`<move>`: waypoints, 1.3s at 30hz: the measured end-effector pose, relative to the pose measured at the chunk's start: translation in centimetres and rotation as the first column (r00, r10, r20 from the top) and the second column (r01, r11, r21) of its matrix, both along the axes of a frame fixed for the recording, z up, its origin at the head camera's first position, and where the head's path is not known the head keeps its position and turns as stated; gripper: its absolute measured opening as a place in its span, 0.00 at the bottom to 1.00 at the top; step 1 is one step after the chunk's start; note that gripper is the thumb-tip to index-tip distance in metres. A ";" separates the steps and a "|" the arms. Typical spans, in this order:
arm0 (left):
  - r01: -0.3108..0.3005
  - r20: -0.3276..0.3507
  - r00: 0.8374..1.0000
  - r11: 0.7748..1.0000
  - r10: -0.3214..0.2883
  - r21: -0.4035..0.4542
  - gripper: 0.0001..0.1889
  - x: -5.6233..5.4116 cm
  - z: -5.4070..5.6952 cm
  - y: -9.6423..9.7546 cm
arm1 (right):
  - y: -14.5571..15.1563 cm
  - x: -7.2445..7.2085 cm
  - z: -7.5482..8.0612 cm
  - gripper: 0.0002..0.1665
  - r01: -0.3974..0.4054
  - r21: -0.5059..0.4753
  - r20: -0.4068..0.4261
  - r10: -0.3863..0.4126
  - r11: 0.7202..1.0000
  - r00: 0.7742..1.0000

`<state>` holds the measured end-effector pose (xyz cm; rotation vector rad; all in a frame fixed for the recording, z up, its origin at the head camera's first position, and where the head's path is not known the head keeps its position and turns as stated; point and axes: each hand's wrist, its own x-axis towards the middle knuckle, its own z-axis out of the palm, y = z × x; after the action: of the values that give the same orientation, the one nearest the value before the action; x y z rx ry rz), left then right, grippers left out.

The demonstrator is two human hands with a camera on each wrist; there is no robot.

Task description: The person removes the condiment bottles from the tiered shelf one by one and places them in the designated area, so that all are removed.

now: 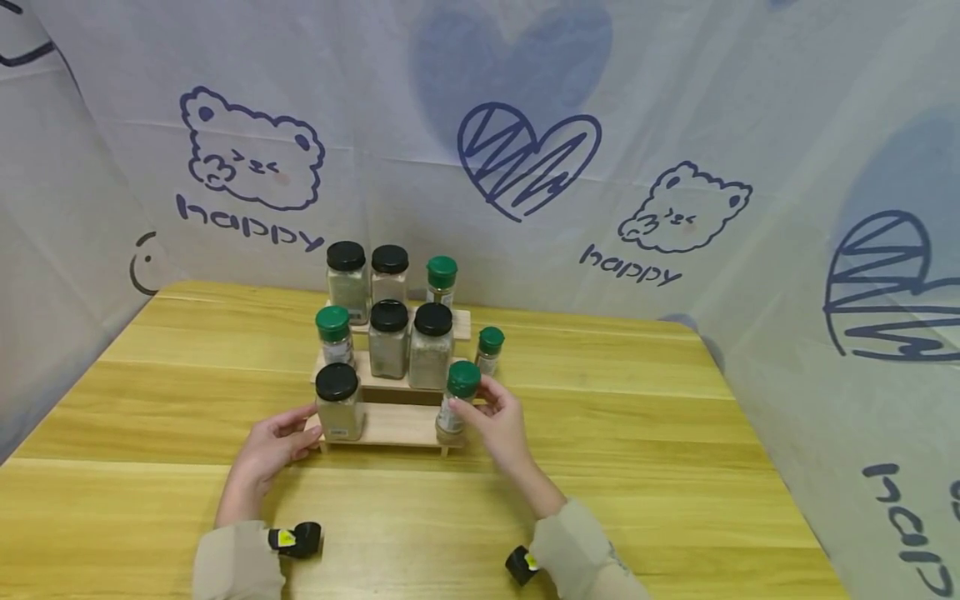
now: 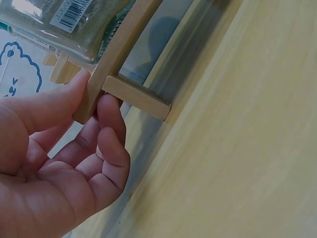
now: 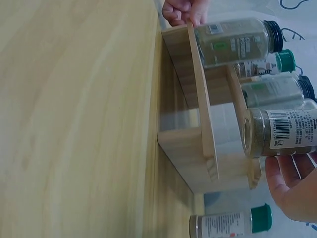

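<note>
A three-step wooden spice rack (image 1: 397,423) stands on the table. My left hand (image 1: 272,446) grips the left end of its lowest step, thumb on top and fingers curled beneath the board (image 2: 96,91). Beside that thumb, a black-lidded spice jar (image 1: 341,412) sits on the same step. At the right end, my right hand (image 1: 504,421) holds a small green-capped spice jar (image 1: 462,382) between thumb and fingers. In the right wrist view this jar (image 3: 287,131) is upright relative to the rack, its base visible away from the front board.
The middle step carries a green-capped jar (image 1: 333,329) and two black-lidded jars (image 1: 390,342). On the top step are two black-lidded jars (image 1: 347,283) and a green-capped jar (image 1: 442,279). Another green-capped jar (image 1: 490,350) stands right of the rack. A printed cloth (image 1: 525,75) hangs behind.
</note>
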<state>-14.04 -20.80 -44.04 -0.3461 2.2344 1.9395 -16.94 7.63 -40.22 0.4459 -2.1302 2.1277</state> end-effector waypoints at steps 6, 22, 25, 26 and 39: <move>-0.001 0.001 1.000 1.000 0.001 0.007 0.28 0.0 0.1 0.0 | 1.0 -0.5 0.2 0.19 0.036 0.007 -0.025 -0.035 0.999 0.999; 0.008 -0.003 1.000 1.000 -0.008 -0.001 0.29 -0.1 -0.1 -0.1 | 3.5 -2.1 0.1 0.22 0.152 0.053 -0.028 -0.151 0.987 0.988; 0.009 -0.007 1.000 1.000 -0.009 0.000 0.29 -0.1 -0.1 -0.1 | 3.9 -2.3 0.0 0.22 0.177 0.054 -0.024 -0.176 0.983 0.984; 0.009 -0.009 1.000 1.000 -0.009 0.000 0.29 0.0 -0.1 -0.1 | 4.0 -2.5 -0.1 0.21 0.183 0.052 -0.020 -0.182 0.982 0.983; 0.009 -0.018 1.000 1.000 -0.009 0.009 0.29 0.1 0.0 -0.1 | 5.5 -4.2 -1.2 0.22 0.220 0.048 -0.002 -0.220 0.974 0.976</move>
<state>-13.97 -20.87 -44.03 -0.3185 2.2337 1.9548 -21.13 13.17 -41.43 0.1986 -2.1247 1.9623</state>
